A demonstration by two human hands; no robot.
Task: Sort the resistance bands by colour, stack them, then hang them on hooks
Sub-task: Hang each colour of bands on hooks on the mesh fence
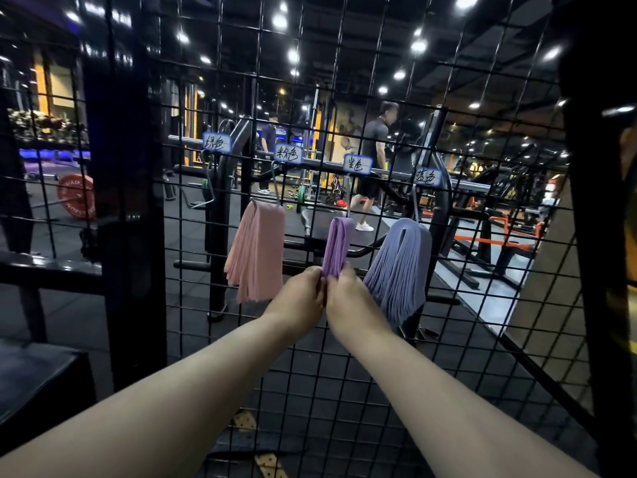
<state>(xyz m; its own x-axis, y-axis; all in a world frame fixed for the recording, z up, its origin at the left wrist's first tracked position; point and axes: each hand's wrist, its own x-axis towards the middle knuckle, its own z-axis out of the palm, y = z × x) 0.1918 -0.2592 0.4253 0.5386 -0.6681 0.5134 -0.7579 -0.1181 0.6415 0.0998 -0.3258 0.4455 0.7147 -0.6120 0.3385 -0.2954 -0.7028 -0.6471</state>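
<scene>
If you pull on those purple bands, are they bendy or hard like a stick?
Probably bendy: the purple bands drape over their hook and hang limp, like the pink bands beside them. Likely light, since the left hand and right hand only pinch the bottom end. Pushed, they would probably swing.

Head-worn camera faces forward, close to the wire grid [378, 343].

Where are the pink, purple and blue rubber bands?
Pink rubber resistance bands [256, 250]: head view, bundle's middle.
Purple rubber resistance bands [338, 244]: head view, bundle's middle.
Blue rubber resistance bands [401, 267]: head view, bundle's middle.
</scene>
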